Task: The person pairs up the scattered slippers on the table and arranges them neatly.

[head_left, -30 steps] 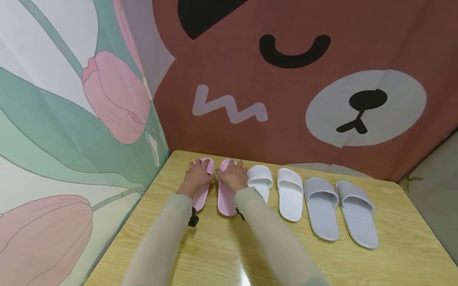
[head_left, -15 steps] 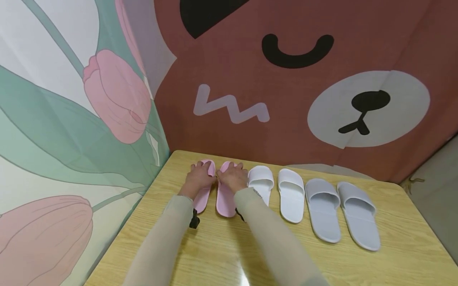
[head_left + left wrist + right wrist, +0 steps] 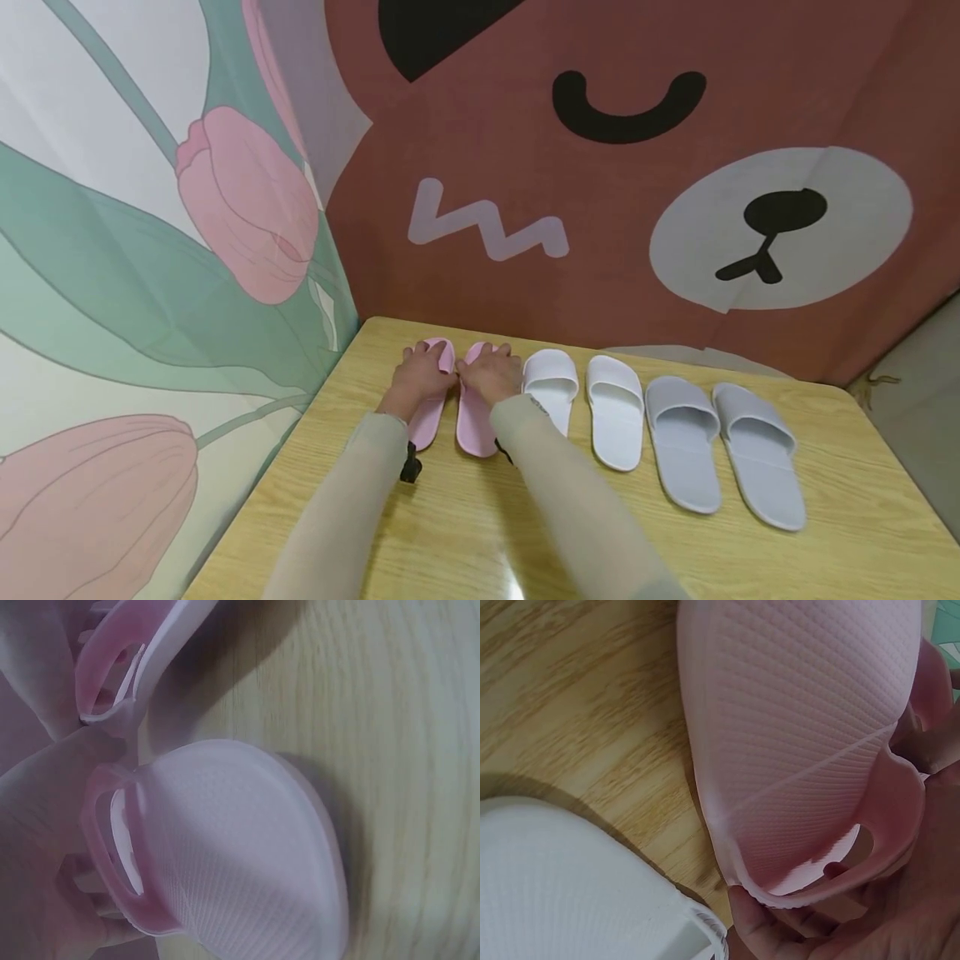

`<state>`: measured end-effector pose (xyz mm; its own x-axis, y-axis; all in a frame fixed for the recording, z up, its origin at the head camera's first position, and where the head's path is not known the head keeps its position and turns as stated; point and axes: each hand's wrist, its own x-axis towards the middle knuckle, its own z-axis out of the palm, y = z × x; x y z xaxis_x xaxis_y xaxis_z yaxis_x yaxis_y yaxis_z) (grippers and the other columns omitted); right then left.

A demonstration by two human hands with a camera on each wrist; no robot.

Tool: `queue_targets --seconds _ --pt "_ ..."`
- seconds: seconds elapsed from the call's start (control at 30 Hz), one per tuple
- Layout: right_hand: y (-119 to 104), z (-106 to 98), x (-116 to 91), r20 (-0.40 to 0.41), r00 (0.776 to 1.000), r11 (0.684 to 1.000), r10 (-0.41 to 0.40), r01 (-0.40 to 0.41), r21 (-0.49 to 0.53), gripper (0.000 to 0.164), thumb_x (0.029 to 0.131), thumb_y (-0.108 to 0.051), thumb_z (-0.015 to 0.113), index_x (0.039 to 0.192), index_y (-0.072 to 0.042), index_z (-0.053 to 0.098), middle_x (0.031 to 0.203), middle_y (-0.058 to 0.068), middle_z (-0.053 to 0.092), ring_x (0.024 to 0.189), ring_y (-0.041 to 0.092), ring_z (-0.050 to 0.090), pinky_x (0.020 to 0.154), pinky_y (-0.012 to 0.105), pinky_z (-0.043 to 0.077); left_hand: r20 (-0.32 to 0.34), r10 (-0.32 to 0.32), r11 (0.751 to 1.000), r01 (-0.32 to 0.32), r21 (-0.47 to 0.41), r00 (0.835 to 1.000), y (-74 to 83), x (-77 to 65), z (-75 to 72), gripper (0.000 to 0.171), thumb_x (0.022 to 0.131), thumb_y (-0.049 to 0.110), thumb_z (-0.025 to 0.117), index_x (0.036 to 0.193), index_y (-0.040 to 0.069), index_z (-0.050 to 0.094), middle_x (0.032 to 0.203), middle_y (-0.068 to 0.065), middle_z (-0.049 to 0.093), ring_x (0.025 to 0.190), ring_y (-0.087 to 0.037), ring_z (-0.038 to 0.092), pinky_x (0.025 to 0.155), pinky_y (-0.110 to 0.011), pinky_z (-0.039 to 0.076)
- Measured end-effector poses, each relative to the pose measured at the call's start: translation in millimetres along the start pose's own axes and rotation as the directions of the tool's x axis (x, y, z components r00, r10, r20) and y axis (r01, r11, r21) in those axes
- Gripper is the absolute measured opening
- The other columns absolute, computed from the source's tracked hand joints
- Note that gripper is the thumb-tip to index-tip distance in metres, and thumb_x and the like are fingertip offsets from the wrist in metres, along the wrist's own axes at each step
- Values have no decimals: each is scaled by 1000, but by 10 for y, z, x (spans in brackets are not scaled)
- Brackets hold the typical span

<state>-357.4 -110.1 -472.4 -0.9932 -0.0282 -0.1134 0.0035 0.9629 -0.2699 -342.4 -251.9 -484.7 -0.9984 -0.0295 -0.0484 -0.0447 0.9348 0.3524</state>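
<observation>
Two pink slippers stand side by side at the back left of the wooden table. My left hand point(image 3: 420, 379) grips the left pink slipper point(image 3: 426, 427) over its strap, thumb on the inner side; its sole point(image 3: 247, 840) fills the middle of the left wrist view. With fingers spread across the strap, my right hand point(image 3: 491, 372) holds the right pink slipper point(image 3: 473, 427). In the right wrist view fingertips point(image 3: 750, 911) curl around the edge of that strap, and one shows through its opening. The hands cover most of both straps, and my thumbs are close together between the slippers.
Right of the pink pair is a white pair, its left slipper point(image 3: 551, 371) partly behind my right sleeve and its right slipper point(image 3: 617, 417) in full view. Grey slippers point(image 3: 686, 450) stand further right. Printed cloth point(image 3: 450, 283) hangs behind the table point(image 3: 465, 533) and along its left side.
The pink slippers have come slightly closer together, the left one shifting a little to the right under my hand. Both hands keep their hold, and the whole head view has drifted slightly.
</observation>
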Motion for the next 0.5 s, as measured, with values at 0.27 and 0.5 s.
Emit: queue_targets --seconds 0.27,0.5 --pt "-16 59 67 5 1000 999 6 -6 -40 79 96 -68 45 142 -4 49 127 24 50 112 41 56 95 49 45 -5 2 1000 -2 11 1000 -32 -4 43 81 90 52 63 158 17 36 156 -22 36 140 -46 33 102 -61 44" --pt "-29 97 108 0 1000 998 8 -8 -64 79 96 -69 43 139 -3 51 125 23 51 108 40 57 91 48 47 -9 0 1000 0 20 1000 -39 0 51 80 91 51 62 158 16 37 155 -22 37 140 -46 34 101 -62 44"
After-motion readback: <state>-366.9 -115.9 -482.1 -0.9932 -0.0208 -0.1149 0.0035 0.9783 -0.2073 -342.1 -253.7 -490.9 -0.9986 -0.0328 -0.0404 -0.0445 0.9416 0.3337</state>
